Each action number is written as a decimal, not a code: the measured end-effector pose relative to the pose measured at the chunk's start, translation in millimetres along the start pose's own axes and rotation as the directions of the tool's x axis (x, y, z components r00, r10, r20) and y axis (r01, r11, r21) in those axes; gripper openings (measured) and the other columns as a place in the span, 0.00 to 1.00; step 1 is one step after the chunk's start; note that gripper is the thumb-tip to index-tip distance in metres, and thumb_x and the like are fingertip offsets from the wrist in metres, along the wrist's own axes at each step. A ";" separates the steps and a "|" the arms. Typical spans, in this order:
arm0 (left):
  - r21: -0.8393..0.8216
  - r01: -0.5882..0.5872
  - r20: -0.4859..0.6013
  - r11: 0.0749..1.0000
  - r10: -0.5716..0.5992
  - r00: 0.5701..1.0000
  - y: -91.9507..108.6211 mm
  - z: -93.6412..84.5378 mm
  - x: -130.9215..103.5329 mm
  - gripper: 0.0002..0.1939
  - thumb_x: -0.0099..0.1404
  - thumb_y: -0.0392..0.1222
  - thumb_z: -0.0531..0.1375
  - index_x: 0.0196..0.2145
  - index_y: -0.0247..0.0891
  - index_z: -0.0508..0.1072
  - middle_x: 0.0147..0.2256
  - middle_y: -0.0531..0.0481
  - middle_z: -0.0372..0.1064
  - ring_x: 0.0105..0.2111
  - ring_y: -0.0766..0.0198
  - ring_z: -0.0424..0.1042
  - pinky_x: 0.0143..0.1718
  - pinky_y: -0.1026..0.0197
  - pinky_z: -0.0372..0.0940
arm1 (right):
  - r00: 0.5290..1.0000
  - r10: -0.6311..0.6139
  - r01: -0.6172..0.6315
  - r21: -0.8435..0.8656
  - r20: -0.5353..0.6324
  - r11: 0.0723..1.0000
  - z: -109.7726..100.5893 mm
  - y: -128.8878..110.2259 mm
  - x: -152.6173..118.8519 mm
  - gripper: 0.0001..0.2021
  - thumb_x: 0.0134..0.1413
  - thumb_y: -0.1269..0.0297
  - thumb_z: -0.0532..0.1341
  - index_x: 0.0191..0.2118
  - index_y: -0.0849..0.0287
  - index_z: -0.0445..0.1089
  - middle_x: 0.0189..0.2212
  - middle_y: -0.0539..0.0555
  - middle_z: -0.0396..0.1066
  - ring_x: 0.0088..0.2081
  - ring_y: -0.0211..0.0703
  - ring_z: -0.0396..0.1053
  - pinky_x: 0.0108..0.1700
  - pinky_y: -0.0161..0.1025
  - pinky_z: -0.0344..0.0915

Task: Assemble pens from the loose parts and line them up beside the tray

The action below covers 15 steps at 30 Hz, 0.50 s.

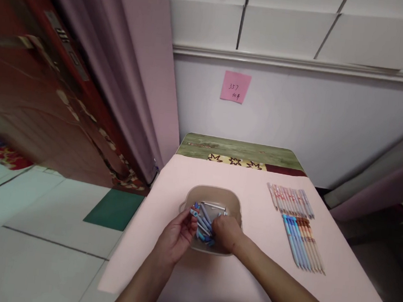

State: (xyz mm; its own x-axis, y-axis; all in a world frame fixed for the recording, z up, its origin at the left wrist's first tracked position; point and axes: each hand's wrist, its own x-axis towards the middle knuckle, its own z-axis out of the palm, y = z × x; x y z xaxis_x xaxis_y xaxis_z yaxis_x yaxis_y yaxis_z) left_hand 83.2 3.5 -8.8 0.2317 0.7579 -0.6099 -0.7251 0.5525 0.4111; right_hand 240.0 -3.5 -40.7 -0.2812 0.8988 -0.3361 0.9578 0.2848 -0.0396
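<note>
A beige plastic basin (236, 203) sits on the pink-covered table, with several blue and white pens (205, 224) lying loose in it. At its left rim, my left hand (180, 233) is closed around blue pens (194, 212), their ends showing above the fingers. My right hand (227, 233) reaches over the basin's right side with its fingers curled down among the pens. What those fingers hold, if anything, is hidden.
Right of the basin lie a row of pale, patterned pens (290, 201) and a row of blue and brown ones (303, 246). A pink note (235, 87) sticks to the wall behind the table (145, 241). A wooden door (50, 82) stands at left.
</note>
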 end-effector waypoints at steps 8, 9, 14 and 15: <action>-0.095 0.007 -0.064 0.995 -0.013 0.998 3.3 7.4 -9.4 0.06 0.66 0.28 0.53 0.36 0.28 0.69 0.28 0.44 0.72 0.22 0.72 0.71 0.22 0.73 0.68 | 1.000 -0.014 0.014 0.021 -0.013 1.000 2.6 -6.2 -0.3 0.11 0.50 0.73 0.58 0.37 0.67 0.77 0.33 0.68 0.77 0.37 0.55 0.76 0.37 0.41 0.69; -0.109 0.022 -0.063 0.994 -0.029 0.998 3.9 7.9 -11.0 0.06 0.67 0.29 0.52 0.36 0.27 0.69 0.28 0.44 0.71 0.21 0.72 0.70 0.21 0.73 0.68 | 1.000 -0.010 0.011 0.023 -0.017 1.000 1.5 -5.6 -1.8 0.11 0.49 0.72 0.58 0.36 0.67 0.77 0.33 0.68 0.76 0.37 0.56 0.76 0.36 0.41 0.69; -0.156 0.082 -0.008 0.984 -0.084 0.996 4.8 9.9 -16.5 0.08 0.68 0.31 0.51 0.35 0.27 0.69 0.27 0.46 0.70 0.19 0.74 0.68 0.18 0.73 0.65 | 0.980 0.102 -0.080 0.129 -0.169 0.988 -18.0 7.4 -18.0 0.11 0.48 0.68 0.57 0.35 0.66 0.74 0.33 0.66 0.76 0.34 0.53 0.74 0.35 0.40 0.65; -0.160 0.087 0.002 0.983 -0.088 0.996 4.0 10.6 -16.7 0.08 0.68 0.32 0.51 0.35 0.27 0.69 0.27 0.46 0.70 0.19 0.74 0.67 0.17 0.74 0.65 | 0.965 0.132 -0.080 0.225 -0.226 0.971 -23.9 10.7 -22.3 0.09 0.48 0.68 0.57 0.33 0.64 0.73 0.31 0.63 0.75 0.33 0.49 0.73 0.34 0.38 0.63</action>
State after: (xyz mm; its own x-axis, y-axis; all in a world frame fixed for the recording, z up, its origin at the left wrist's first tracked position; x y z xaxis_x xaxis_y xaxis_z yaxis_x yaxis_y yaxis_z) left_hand 83.3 -3.3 10.3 0.2958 0.7072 -0.6422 -0.7964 0.5538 0.2430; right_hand 255.1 -12.5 -11.2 -0.1587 0.9803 -0.1174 0.9660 0.1296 -0.2235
